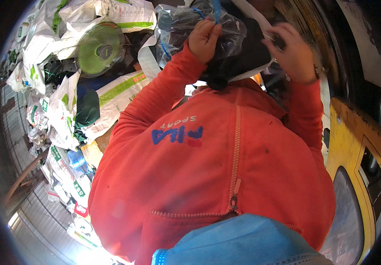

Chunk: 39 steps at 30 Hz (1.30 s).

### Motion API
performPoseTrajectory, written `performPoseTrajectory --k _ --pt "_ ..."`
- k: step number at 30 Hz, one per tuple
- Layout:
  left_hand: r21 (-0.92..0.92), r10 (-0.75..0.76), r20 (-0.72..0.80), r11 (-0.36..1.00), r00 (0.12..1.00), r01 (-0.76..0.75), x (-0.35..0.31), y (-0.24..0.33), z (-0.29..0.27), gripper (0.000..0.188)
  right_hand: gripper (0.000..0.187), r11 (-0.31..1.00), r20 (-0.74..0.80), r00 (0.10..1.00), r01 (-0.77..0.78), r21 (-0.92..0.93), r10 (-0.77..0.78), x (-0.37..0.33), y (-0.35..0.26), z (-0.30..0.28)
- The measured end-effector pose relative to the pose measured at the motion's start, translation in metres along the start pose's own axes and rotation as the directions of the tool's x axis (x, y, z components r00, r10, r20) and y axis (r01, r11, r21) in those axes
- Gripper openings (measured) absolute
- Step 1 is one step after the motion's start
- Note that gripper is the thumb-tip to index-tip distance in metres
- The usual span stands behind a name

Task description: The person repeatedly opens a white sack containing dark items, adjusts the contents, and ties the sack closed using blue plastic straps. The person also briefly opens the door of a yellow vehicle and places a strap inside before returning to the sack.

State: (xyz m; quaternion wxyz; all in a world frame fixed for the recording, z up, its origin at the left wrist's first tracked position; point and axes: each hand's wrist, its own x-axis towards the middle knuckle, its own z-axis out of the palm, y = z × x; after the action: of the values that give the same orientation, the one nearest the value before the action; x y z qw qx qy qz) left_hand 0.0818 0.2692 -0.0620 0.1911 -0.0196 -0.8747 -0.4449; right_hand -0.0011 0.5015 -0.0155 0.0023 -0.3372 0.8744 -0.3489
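My left hand (pixel 205 41) is closed in a pinch on a blue plastic strip (pixel 217 9) at the top of the view. Under it lies a clear plastic bag (pixel 177 31) with dark contents, hard to make out; more blue strip shows on its side. To the right, apart from the bag, hovers my right hand (pixel 294 53). Its fingers are curved with a gap to the thumb, somewhat blurred, and nothing shows between them. A black surface (pixel 250 51) with a pale edge lies between and below the hands.
A round green fan (pixel 101 48) with a wire guard is at the upper left. White sacks with green stripes (pixel 124 90) pile up along the left, with a dark green cloth (pixel 88 110) among them. A yellow metal frame (pixel 347 132) stands close on my right.
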Motion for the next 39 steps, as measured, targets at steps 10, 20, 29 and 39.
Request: performPoseTrajectory --k 10,20,29,39 --pt "0.282 0.274 0.331 0.885 0.903 -0.371 0.016 0.01 -0.008 0.014 0.033 0.606 0.253 0.808 -0.571 0.554 0.532 -0.084 0.005 0.077" --pt "0.204 0.273 0.544 0.874 0.794 -0.44 0.028 0.022 0.008 0.024 0.012 0.055 0.303 0.766 -0.402 0.914 0.566 -0.054 -0.006 0.106" --pt "0.397 0.335 0.567 0.69 0.753 -0.606 0.019 0.025 0.019 0.019 0.019 0.01 0.31 0.764 -0.382 0.924 0.566 -0.044 -0.002 0.113" --pt "0.391 0.178 0.707 0.708 0.684 -0.589 0.03 0.03 0.02 0.016 0.022 0.905 -0.293 0.956 0.138 0.402 -0.016 -0.08 0.004 0.058"
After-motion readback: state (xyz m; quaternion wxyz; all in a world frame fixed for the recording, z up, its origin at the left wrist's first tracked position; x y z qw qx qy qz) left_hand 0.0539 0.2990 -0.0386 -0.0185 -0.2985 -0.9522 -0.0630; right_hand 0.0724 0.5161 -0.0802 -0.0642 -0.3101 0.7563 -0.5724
